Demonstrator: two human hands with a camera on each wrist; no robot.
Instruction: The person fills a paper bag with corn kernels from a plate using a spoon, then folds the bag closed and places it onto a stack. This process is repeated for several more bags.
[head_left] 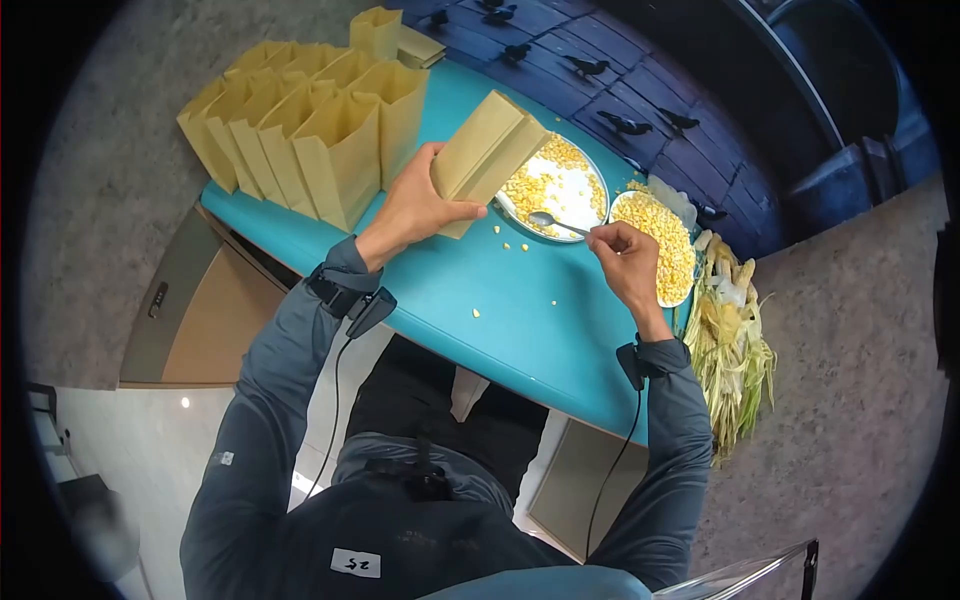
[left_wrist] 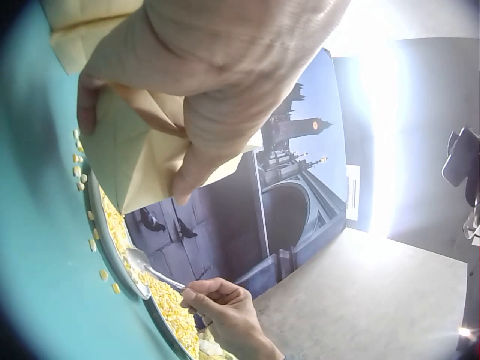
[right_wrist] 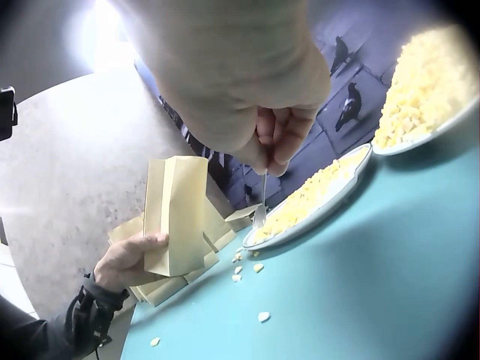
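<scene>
The left hand (head_left: 415,205) grips a tan paper bag (head_left: 485,150), tilted, beside a round plate (head_left: 606,190) of yellow corn kernels. In the left wrist view, the fingers (left_wrist: 196,169) lie around that bag (left_wrist: 124,150). The right hand (head_left: 628,262) pinches the handle of a metal spoon (head_left: 545,219), whose bowl is over the near part of the plate. From the right wrist view, the spoon (right_wrist: 260,216) points down at the kernels at the plate's edge, below the right hand's fingertips (right_wrist: 276,161).
Several upright paper bags (head_left: 335,150) stand at the table's left, with a flat one (head_left: 418,47) behind. A second plate heaped with kernels (head_left: 660,240) and corn husks (head_left: 728,340) lie at the right. Loose kernels (head_left: 476,313) dot the teal table (head_left: 520,345). A printed backdrop (head_left: 600,60) stands behind.
</scene>
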